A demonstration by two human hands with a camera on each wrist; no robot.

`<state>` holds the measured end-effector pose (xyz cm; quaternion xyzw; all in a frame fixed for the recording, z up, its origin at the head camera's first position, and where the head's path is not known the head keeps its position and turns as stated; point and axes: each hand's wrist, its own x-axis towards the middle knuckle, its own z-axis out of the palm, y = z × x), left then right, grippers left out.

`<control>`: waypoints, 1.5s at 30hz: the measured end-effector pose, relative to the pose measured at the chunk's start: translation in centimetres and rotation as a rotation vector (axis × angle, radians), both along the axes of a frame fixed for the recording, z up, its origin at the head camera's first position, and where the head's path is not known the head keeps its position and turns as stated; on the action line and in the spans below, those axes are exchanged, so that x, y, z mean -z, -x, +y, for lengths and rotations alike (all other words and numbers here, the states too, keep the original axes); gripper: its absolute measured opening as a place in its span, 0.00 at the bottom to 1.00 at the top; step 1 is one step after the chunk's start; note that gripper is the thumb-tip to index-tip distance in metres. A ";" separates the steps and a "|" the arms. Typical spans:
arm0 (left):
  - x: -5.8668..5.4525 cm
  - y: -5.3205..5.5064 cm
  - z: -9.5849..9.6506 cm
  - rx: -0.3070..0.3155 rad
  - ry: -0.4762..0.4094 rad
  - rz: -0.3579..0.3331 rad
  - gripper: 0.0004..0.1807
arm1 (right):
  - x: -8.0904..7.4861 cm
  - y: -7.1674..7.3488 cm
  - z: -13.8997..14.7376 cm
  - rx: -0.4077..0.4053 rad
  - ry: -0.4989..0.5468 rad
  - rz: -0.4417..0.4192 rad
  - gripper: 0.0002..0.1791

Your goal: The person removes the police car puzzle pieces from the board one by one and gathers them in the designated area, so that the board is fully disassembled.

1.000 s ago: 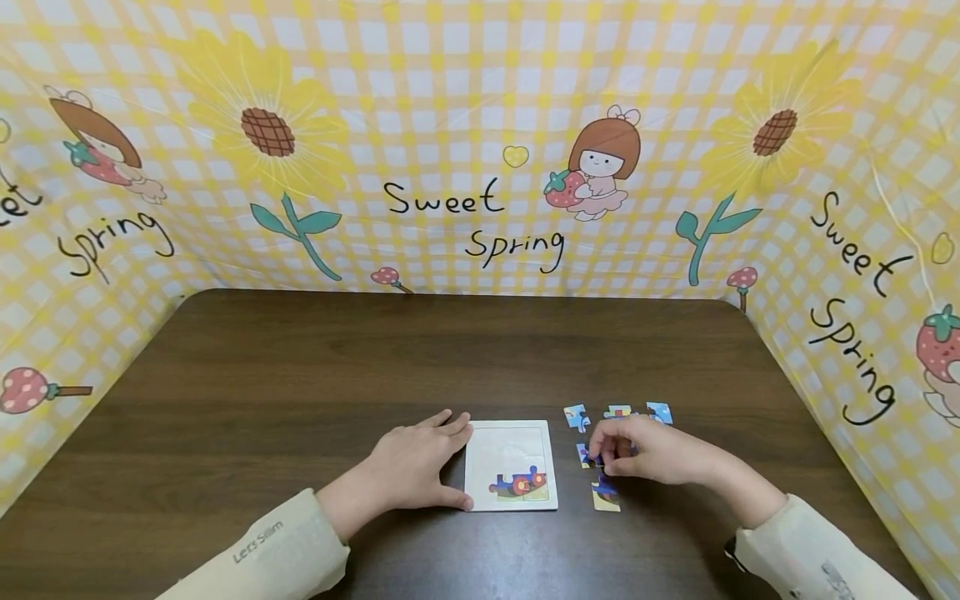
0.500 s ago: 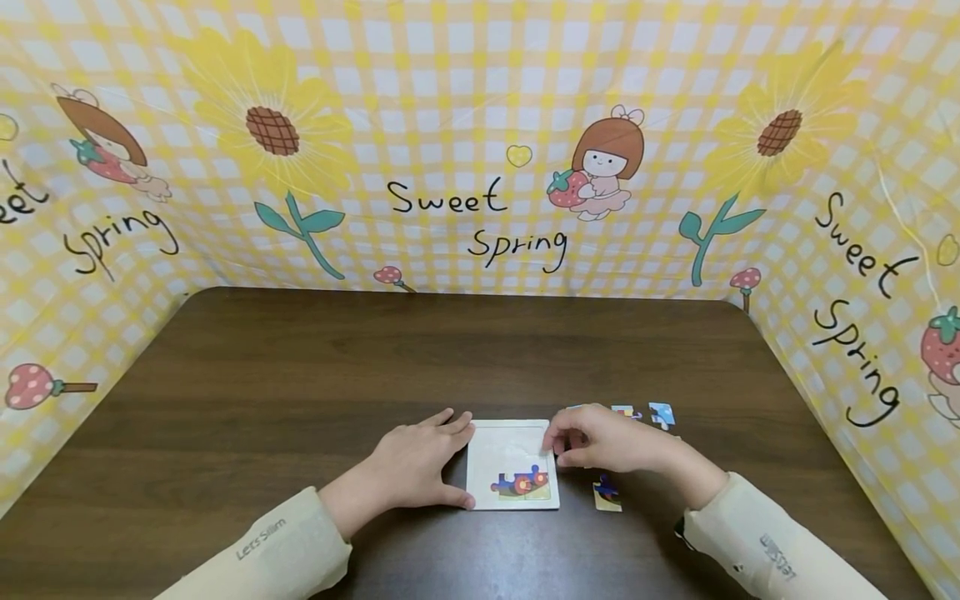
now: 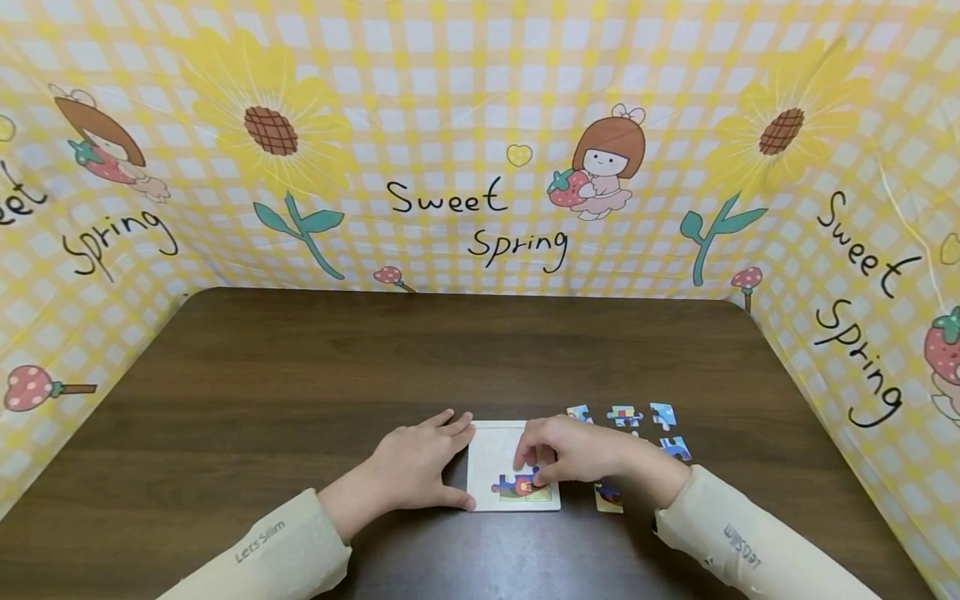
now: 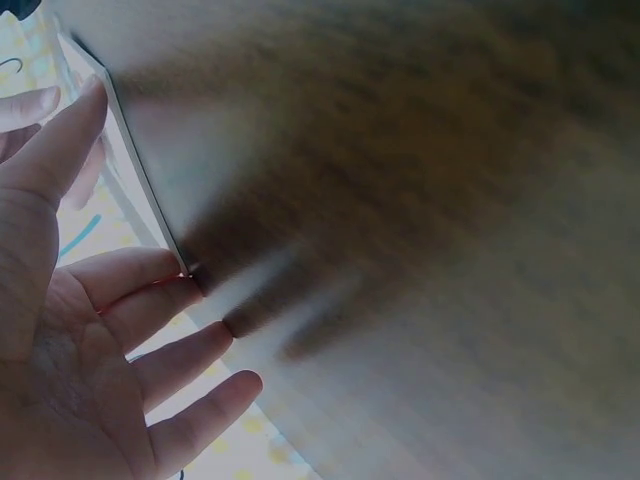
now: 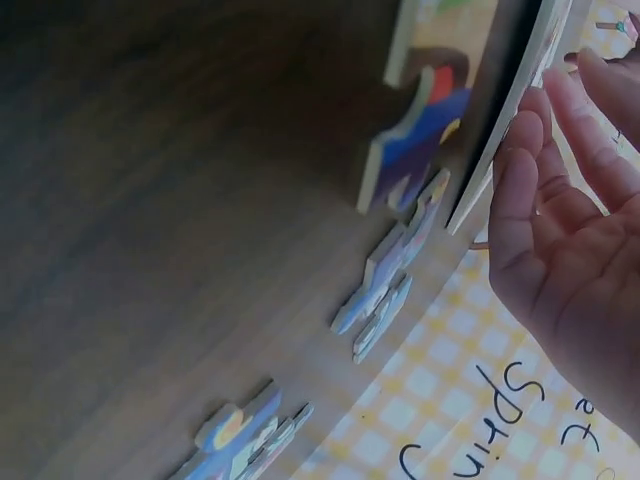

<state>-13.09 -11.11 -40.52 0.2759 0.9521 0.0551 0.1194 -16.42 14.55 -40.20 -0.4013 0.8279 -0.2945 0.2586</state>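
Note:
A square white puzzle tray (image 3: 483, 450) lies on the table, with a few joined jigsaw pieces (image 3: 517, 486) in its lower right part. My left hand (image 3: 412, 467) rests along the tray's left side, fingers spread; in the left wrist view its thumb and fingertips touch the edge of the tray (image 4: 140, 170). Over the right half of the tray, my right hand (image 3: 570, 450) pinches a small jigsaw piece between thumb and fingertips, just above the joined pieces. The fingers hide most of that piece. In the right wrist view the right hand (image 5: 570, 210) is beside the tray edge.
Right of the tray lie several loose jigsaw pieces, among them a blue one (image 3: 663, 415), a multicoloured one (image 3: 624, 415) and a yellow-bottomed one (image 3: 609, 498) partly behind my right hand. Yellow checked cloth (image 3: 450, 108) walls the dark wooden table (image 3: 337, 358) on three sides.
My right hand has moved left from the loose pieces to above the tray, carrying a jigsaw piece. My left hand has stayed at the tray's left side.

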 end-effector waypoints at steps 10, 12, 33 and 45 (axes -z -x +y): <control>0.0 0.1 0.1 0.006 -0.002 0.002 0.53 | 0.1 -0.4 -0.6 -0.010 -0.072 0.038 0.10; 0.1 0.1 0.1 0.006 -0.003 0.006 0.53 | 0.1 -0.4 -0.8 -0.009 -0.083 0.058 0.11; 0.0 -0.1 0.0 0.012 -0.015 0.035 0.52 | 0.0 -0.4 -0.6 0.000 0.086 -0.015 0.06; 0.2 -0.1 0.0 0.019 -0.016 0.053 0.52 | 0.4 -0.3 -1.0 -0.003 0.167 -0.160 0.06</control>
